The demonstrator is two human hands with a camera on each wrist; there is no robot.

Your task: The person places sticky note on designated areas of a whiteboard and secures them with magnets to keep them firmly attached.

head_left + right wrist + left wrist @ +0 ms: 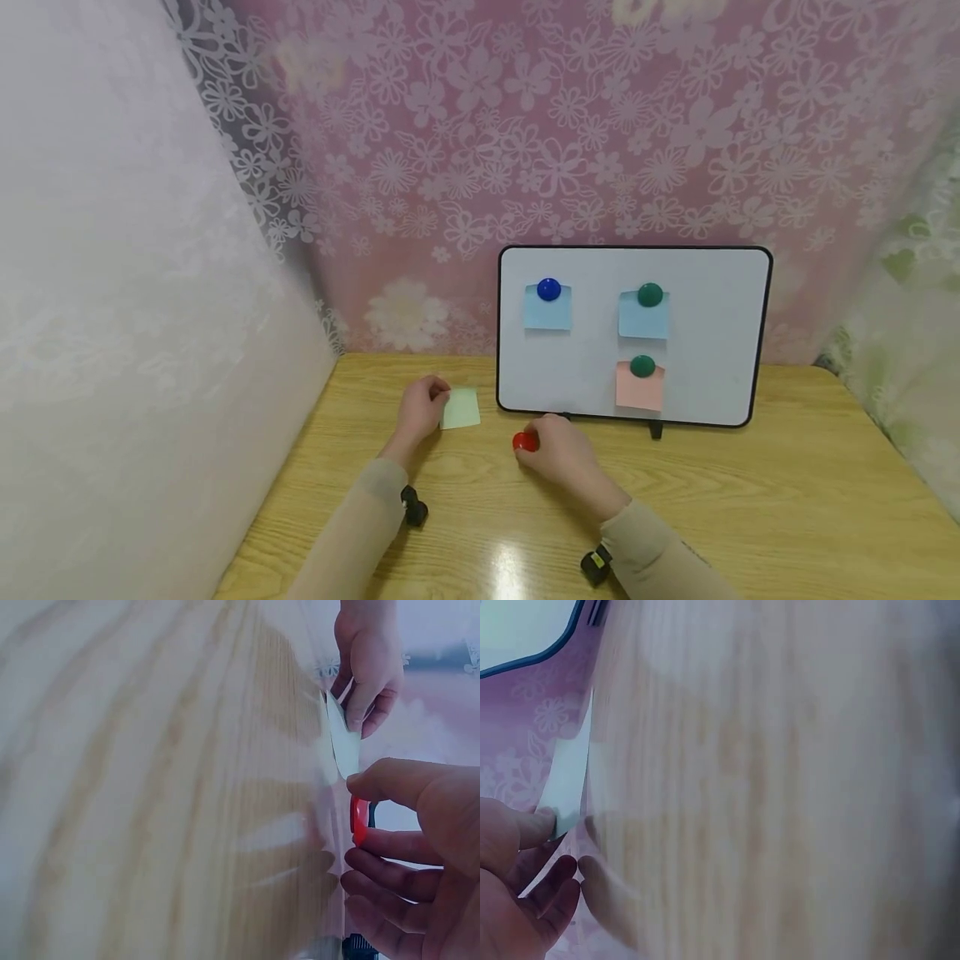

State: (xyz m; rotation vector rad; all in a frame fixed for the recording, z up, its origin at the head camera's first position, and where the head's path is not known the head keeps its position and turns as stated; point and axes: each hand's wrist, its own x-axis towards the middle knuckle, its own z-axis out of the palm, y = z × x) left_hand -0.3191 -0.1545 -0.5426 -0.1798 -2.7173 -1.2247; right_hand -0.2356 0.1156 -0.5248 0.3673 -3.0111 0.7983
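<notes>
My left hand (422, 407) pinches a pale green paper note (461, 409) by its left edge, close over the table. In the left wrist view the thumb lies on the near end of the note (568, 780). To the right, in front of the whiteboard (577, 375), my right hand (562, 450) holds a round red magnet (524, 442) between thumb and index finger. The right wrist view shows the red magnet (359, 819) edge-on, its other fingers loosely bent below.
On the whiteboard, a blue magnet (549, 289) holds one light blue note (547, 315). A green magnet (650, 294) holds another blue note (643, 322); below, a second green magnet (642, 366) holds a pink note (640, 392). The board stands on black feet (656, 430) on the wooden table (795, 500).
</notes>
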